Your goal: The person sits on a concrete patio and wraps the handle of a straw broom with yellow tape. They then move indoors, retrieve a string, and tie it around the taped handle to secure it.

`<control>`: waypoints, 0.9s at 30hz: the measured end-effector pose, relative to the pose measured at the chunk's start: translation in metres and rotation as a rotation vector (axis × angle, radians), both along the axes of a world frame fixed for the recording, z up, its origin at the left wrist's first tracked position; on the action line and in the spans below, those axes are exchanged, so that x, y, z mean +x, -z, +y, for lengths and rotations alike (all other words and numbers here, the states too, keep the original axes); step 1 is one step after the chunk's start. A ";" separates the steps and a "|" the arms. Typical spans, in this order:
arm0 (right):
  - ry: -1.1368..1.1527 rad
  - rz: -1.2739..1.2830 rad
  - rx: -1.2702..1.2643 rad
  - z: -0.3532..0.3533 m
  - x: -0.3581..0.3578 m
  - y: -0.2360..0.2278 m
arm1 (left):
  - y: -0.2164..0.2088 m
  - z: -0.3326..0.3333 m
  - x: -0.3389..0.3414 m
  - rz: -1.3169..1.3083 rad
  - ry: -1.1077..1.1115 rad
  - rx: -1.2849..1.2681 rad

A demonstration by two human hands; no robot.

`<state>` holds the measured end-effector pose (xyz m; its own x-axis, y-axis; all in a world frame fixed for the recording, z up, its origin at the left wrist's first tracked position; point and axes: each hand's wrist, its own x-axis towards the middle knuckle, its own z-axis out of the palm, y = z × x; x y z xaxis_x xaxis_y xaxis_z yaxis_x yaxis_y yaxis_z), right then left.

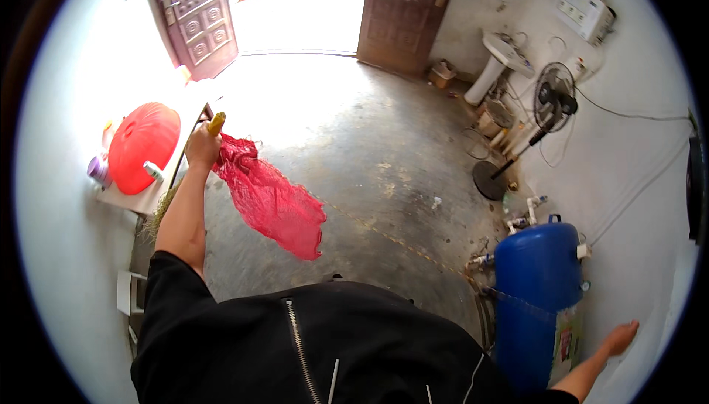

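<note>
- While the bag (277, 201) is gripped by the left hand (202, 145), its slack lower part is slung out to the right over the floor (347, 134); floor contact can't be told.
- A yellow item (216, 123) is clasped in the same closed fist; its kind can't be made out.
- Nothing is seen held by the right hand (622, 337); fingers loosely extended, near the wall (642, 182). Wall contact can't be told.
- Done, as judged: bag taken in hand, bunched at the top. Contents: little or none, judged by how flat it looks.
- Left: bag not yet released or set down; nothing more can be read off.
- A cord (402, 243) is stretched from near the bag toward the tank (538, 278); whether it is tied to the bag can't be told. Snagging is judged possible.
- Left side is bounded by the table (133, 199), its edge just beside the left forearm; a red cover (145, 149) is set on it.
- Right side is bounded by the tank and the fan (491, 180).
- Widest room is offered mid-floor, between table and fan, up to the open doorway (295, 31).
</note>
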<state>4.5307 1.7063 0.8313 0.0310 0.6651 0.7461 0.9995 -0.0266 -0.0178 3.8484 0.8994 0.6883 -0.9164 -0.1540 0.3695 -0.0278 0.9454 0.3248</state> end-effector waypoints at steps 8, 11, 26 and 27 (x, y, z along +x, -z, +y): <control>-0.058 -0.053 -0.117 0.043 0.088 -0.022 | -0.039 -0.047 -0.015 0.047 -0.128 0.031; -0.284 -0.237 -0.221 0.054 0.079 0.010 | -0.053 -0.018 -0.018 0.057 0.095 0.118; -1.388 0.010 -1.381 -0.347 -0.399 0.275 | -0.212 0.204 0.119 -0.386 0.916 0.675; -1.444 0.129 -1.397 -0.363 -0.415 0.279 | -0.224 0.210 0.127 -0.388 0.946 0.649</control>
<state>4.1159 1.3434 0.5524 -0.9523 0.2540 -0.1688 0.2901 0.5832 -0.7588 3.9750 1.1089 0.9122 -0.7995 0.5821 0.1481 0.3857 0.3087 0.8695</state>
